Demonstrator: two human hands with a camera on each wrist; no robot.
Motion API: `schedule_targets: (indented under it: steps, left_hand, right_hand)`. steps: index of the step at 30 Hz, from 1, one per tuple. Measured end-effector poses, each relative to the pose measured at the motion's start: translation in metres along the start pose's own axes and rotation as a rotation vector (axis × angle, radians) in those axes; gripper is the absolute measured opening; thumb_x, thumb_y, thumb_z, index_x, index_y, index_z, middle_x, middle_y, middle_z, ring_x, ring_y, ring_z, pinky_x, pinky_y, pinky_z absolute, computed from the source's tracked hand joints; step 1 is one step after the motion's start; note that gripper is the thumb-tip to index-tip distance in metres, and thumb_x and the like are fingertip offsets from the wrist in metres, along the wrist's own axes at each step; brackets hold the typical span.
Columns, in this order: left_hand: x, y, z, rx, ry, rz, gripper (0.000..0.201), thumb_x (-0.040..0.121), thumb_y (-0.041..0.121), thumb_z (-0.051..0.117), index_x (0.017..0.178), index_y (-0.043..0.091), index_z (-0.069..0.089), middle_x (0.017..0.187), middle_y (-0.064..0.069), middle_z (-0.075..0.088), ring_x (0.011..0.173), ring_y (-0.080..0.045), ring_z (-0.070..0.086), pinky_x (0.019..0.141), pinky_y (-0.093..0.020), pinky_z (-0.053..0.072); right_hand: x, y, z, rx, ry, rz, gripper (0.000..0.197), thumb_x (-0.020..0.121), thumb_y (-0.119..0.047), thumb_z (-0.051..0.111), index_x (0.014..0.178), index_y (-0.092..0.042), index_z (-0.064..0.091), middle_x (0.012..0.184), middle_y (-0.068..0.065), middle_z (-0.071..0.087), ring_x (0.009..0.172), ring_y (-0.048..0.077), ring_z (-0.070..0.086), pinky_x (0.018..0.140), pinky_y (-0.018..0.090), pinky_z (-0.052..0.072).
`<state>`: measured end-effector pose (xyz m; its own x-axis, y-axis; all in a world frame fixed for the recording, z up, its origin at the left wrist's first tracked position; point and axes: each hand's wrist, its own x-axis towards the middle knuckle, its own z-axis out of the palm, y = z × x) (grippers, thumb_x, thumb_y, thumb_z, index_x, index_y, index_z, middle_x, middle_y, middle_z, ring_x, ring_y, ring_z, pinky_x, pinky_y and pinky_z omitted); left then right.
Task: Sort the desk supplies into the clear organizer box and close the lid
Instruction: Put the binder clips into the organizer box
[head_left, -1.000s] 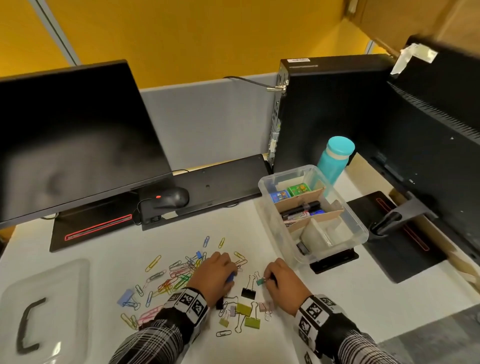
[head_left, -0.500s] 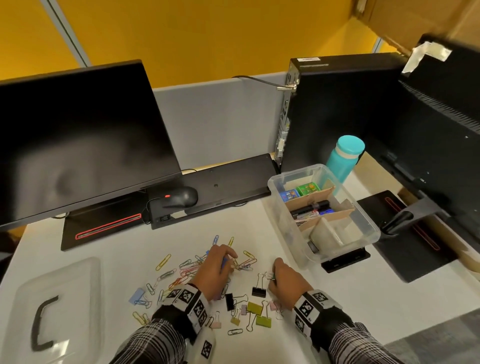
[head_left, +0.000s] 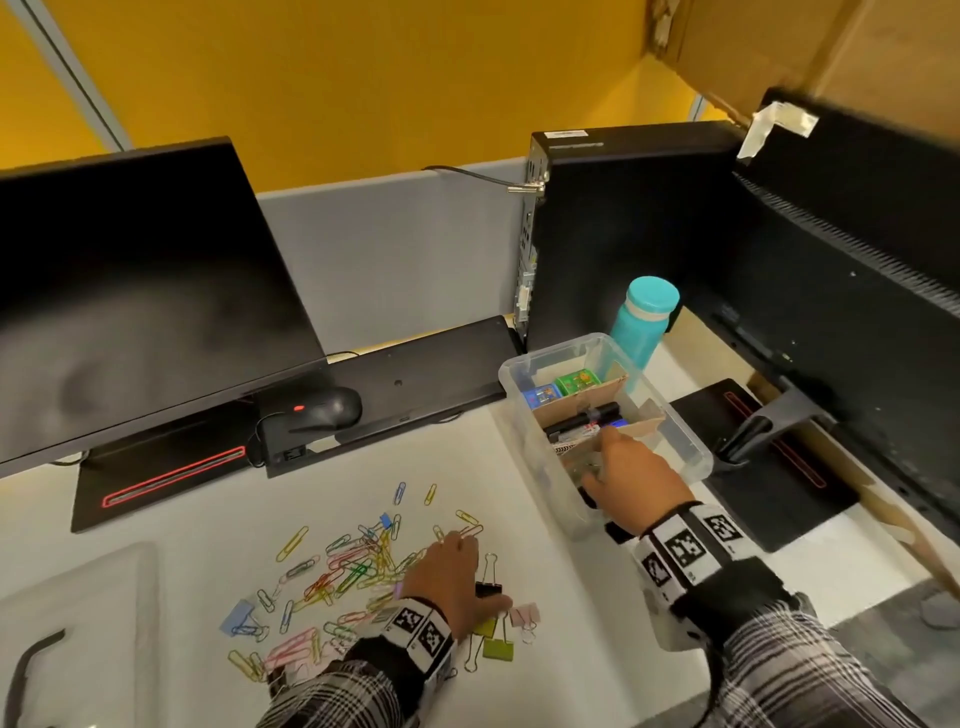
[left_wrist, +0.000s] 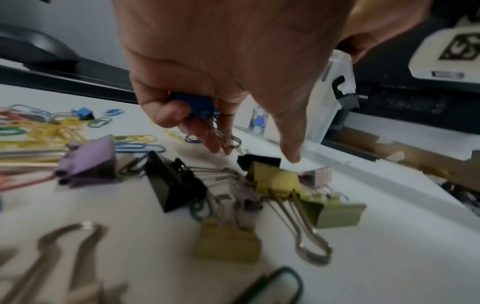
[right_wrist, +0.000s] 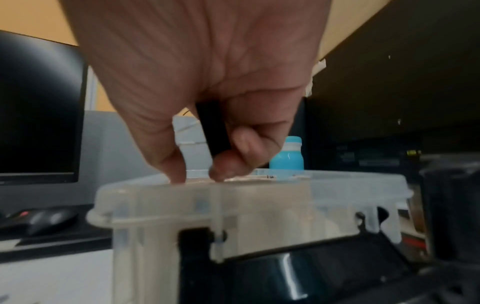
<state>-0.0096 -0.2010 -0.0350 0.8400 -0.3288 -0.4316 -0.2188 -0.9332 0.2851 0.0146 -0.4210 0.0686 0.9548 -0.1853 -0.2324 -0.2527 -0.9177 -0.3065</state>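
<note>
Since 0.5 s ago the right hand (head_left: 631, 480) has moved from the clip pile to the near compartment of the clear organizer box (head_left: 691, 447), fingers curled; its contents cannot be told. Left hand (left_wrist: 207, 86) pinches 1 blue binder clip (left_wrist: 198, 105). Roughly 8 binder clips remain; 1 lid (head_left: 78, 623) lies far left.

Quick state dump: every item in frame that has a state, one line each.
Clear plastic organizer box: open, lid off.
Clear lid with black handle: lying on the desk, left.
Left hand: grips a blue binder clip.
Right hand: over the box, fingers curled; contents unclear.
Coloured paper clips: loose on the desk.
Teal bottle: upright, capped.
Left black monitor: screen dark.
</note>
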Motion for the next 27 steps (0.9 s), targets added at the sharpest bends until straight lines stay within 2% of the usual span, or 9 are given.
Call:
schedule_targets:
  steps: [3, 8, 10, 13, 15, 17, 21, 25, 27]
  left_hand:
    - [0.002, 0.005, 0.003, 0.048, 0.03, 0.004, 0.059, 0.08, 0.055, 0.057, 0.123, 0.019, 0.041, 0.127, -0.001, 0.045, 0.115, -0.022, 0.046, 0.091, -0.037, 0.046]
    - [-0.001, 0.004, 0.001, 0.011, 0.068, 0.042, 0.037, 0.081, 0.044, 0.055, 0.109, 0.021, 0.045, 0.115, 0.001, 0.05, 0.101, -0.018, 0.05, 0.083, -0.034, 0.049]
    - [-0.003, 0.002, -0.004, -0.073, 0.08, 0.032, 0.034, 0.079, 0.043, 0.058, 0.105, 0.025, 0.045, 0.108, 0.005, 0.049, 0.092, -0.014, 0.051, 0.079, -0.029, 0.049]
    - [-0.005, 0.003, -0.02, -0.271, 0.188, 0.051, 0.028, 0.079, 0.039, 0.063, 0.1, 0.03, 0.047, 0.101, 0.011, 0.048, 0.084, -0.008, 0.052, 0.074, -0.023, 0.046]
    - [-0.007, 0.011, -0.039, -0.378, 0.306, 0.134, 0.027, 0.08, 0.033, 0.066, 0.1, 0.031, 0.048, 0.1, 0.012, 0.048, 0.083, -0.004, 0.052, 0.072, -0.017, 0.045]
    - [-0.01, 0.029, -0.064, -0.413, 0.402, 0.237, 0.028, 0.081, 0.031, 0.065, 0.104, 0.032, 0.048, 0.1, 0.015, 0.047, 0.084, 0.0, 0.05, 0.071, -0.012, 0.041]
    - [-0.005, 0.079, -0.101, -0.227, 0.46, 0.421, 0.031, 0.085, 0.035, 0.06, 0.113, 0.03, 0.047, 0.109, 0.014, 0.044, 0.095, 0.0, 0.044, 0.08, -0.015, 0.043]
    - [0.016, 0.126, -0.107, 0.135, 0.398, 0.482, 0.033, 0.088, 0.019, 0.055, 0.12, 0.016, 0.05, 0.121, -0.004, 0.047, 0.107, -0.022, 0.046, 0.088, -0.035, 0.047]
    - [0.026, 0.141, -0.103, 0.241, 0.318, 0.471, 0.035, 0.088, 0.01, 0.053, 0.123, 0.01, 0.049, 0.125, -0.01, 0.046, 0.11, -0.028, 0.045, 0.091, -0.038, 0.044]
  right_hand:
    - [0.003, 0.001, 0.002, 0.064, 0.038, -0.052, 0.033, 0.089, -0.033, 0.054, 0.116, -0.014, 0.05, 0.113, 0.007, 0.061, 0.097, 0.021, 0.061, 0.077, 0.029, 0.048]
    - [-0.005, 0.019, -0.009, 0.187, 0.241, -0.087, 0.025, 0.095, -0.022, 0.041, 0.112, -0.016, 0.058, 0.108, 0.006, 0.063, 0.093, 0.017, 0.057, 0.079, 0.029, 0.047]
    - [0.001, 0.038, -0.009, 0.168, 0.352, -0.063, 0.03, 0.093, -0.015, 0.04, 0.119, -0.014, 0.056, 0.119, 0.008, 0.06, 0.108, 0.021, 0.053, 0.091, 0.035, 0.045]
    - [0.013, 0.069, 0.008, 0.085, 0.361, 0.012, 0.043, 0.095, -0.015, 0.039, 0.138, -0.011, 0.041, 0.147, 0.011, 0.038, 0.137, 0.027, 0.032, 0.112, 0.04, 0.027]
    - [0.016, 0.079, 0.02, 0.125, 0.33, 0.044, 0.049, 0.097, -0.018, 0.035, 0.145, -0.012, 0.029, 0.155, 0.009, 0.025, 0.143, 0.026, 0.02, 0.118, 0.04, 0.019]
    - [0.018, 0.083, 0.027, 0.155, 0.342, 0.031, 0.051, 0.098, -0.018, 0.034, 0.147, -0.012, 0.025, 0.156, 0.008, 0.021, 0.144, 0.024, 0.018, 0.119, 0.038, 0.016]
    - [0.019, 0.085, 0.03, 0.162, 0.362, 0.02, 0.052, 0.097, -0.018, 0.035, 0.147, -0.015, 0.024, 0.156, 0.006, 0.021, 0.143, 0.022, 0.02, 0.118, 0.035, 0.016]
    - [0.019, 0.087, 0.031, 0.145, 0.376, 0.008, 0.053, 0.095, -0.015, 0.037, 0.147, -0.013, 0.025, 0.155, 0.007, 0.024, 0.141, 0.023, 0.025, 0.118, 0.037, 0.02]
    - [0.018, 0.086, 0.031, 0.151, 0.384, 0.004, 0.054, 0.093, -0.014, 0.039, 0.146, -0.011, 0.027, 0.154, 0.008, 0.026, 0.139, 0.024, 0.028, 0.117, 0.038, 0.023]
